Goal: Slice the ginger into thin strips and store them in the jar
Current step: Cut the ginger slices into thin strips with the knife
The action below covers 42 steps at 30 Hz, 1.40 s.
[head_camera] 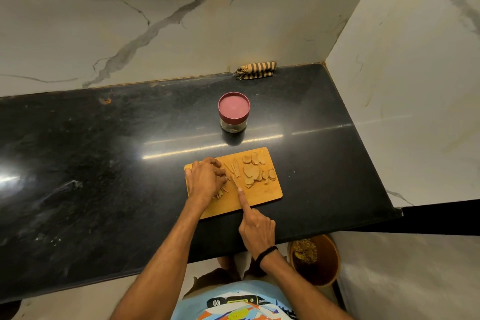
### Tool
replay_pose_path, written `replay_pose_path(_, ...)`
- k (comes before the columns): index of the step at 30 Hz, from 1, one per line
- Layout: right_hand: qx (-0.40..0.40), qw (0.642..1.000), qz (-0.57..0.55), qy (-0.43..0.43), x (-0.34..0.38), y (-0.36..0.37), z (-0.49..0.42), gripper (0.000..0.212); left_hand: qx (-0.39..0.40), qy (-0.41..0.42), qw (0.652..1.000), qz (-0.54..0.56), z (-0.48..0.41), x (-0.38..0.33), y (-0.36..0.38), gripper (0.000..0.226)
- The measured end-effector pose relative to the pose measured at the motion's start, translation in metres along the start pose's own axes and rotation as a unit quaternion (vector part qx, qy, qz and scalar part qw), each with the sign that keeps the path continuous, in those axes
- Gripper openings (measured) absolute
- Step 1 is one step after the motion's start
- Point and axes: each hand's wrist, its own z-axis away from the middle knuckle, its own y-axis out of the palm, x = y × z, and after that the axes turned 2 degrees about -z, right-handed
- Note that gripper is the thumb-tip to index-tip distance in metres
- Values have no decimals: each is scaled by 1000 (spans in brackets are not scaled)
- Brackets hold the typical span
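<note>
A wooden cutting board (262, 196) lies on the black counter. Flat ginger slices (255, 171) are spread over its right half, and a few thin strips (233, 166) lie beside them. My left hand (205, 179) presses down with curled fingers on a piece of ginger at the board's left; more strips (220, 193) show under its wrist side. My right hand (257, 231) grips a knife, index finger stretched along the blade's back; the blade (235, 181) is thin and points toward my left fingers. A small jar (233, 113) with a dark red lid stands closed behind the board.
A striped folded cloth (257, 69) lies at the back wall. Marble walls close the counter (104, 163) at the back and right. Below the counter's front right edge stands an orange bin (324, 262) with scraps.
</note>
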Motion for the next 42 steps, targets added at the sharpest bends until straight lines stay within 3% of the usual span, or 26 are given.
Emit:
replay_pose_path(11,-8,992,-127,11,2,-8,-17,60,-51,27,997,46,6,4,3,30)
replay_pose_path(15,-24,997,-74,28,5,-6,-29,69,-76,8,994,81,11,6,3,32)
replay_pose_path(20,-3,999,-40,-27,15,2,-13,83,-78,9,989,126,12,14,3,34)
replay_pose_path(26,-27,999,-28,16,10,0,-15,82,-85,6,986,144,14,17,1,35)
replay_pose_path(31,-13,999,-35,-13,14,6,1,86,-80,7,986,145,12,12,3,35)
replay_pose_path(34,-14,999,-48,8,13,7,-4,86,-86,-13,986,143,11,16,7,39)
replay_pose_path(38,-2,998,-48,-33,19,8,2,84,-113,-66,976,174,17,21,4,51)
replay_pose_path(42,-13,997,-72,-9,16,8,-5,81,-87,-162,957,223,23,30,0,52)
